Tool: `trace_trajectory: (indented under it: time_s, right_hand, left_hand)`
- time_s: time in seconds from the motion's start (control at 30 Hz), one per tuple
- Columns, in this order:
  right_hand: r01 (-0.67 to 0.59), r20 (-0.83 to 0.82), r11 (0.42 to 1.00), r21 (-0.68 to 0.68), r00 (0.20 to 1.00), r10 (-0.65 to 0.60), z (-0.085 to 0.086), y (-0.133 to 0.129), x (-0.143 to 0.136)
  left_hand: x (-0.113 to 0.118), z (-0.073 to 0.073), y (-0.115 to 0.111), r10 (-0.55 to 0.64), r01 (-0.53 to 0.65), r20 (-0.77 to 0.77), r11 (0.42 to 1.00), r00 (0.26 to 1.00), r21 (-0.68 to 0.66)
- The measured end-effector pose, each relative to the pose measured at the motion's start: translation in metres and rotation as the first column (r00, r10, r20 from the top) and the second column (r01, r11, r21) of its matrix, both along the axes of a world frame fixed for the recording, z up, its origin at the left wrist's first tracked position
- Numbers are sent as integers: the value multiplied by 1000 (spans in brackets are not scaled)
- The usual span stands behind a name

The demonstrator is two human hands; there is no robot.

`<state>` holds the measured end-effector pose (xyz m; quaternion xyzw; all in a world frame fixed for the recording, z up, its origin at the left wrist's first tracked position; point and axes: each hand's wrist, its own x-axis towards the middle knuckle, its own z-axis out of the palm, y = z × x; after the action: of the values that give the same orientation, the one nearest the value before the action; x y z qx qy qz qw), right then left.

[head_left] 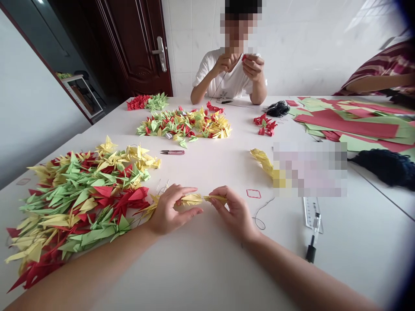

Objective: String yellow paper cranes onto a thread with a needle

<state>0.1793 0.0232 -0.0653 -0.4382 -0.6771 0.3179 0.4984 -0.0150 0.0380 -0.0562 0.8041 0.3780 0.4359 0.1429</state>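
In the middle of the table, my left hand [173, 209] curls around a short row of folded yellow paper cranes [192, 199]. Its thumb and index finger point right, with a gap between them. More yellow cranes [151, 208] stick out behind its wrist side. Close by, my right hand [234, 211] pinches another yellow paper crane [218, 198] between thumb and fingers, its tip almost meeting the row. A thin dark thread [259, 218] curls on the table right of my right hand. Left of my hands spreads a large heap of red, green and yellow cranes [81, 190].
Thread snips [172, 152] lie ahead, before a second crane pile [184, 123]. Yellow folded pieces [264, 163], a ruler [310, 211] and a pen [313, 239] are at right. Beyond are paper strips [350, 123] and black thread [385, 166]. A person [231, 77] works opposite; another sleeve [379, 65] shows.
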Motion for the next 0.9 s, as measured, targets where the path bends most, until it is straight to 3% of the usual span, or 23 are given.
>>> trace_trajectory:
  time_s: [0.1,0.23,0.4,0.6,0.9]
  right_hand:
    - [0,9,1000,12,1000,0,1,1,0]
    - [-39,32,999,37,999,38,1,2,1]
    - [-125,36,985,122,992,122,0,1,1]
    - [-163,28,966,201,987,161,-1,2,2]
    - [-172,25,957,232,985,170,-2,2,2]
  left_hand:
    - [0,-2,-1,16,-16,17,999,1000,-51]
    - [-1,-3,-1,-42,50,90,995,995,-90]
    - [-4,-6,1,-54,99,263,982,963,-163]
    - [-6,-9,3,-194,233,354,970,915,-70]
    - [-7,-12,2,-233,296,439,952,868,-79]
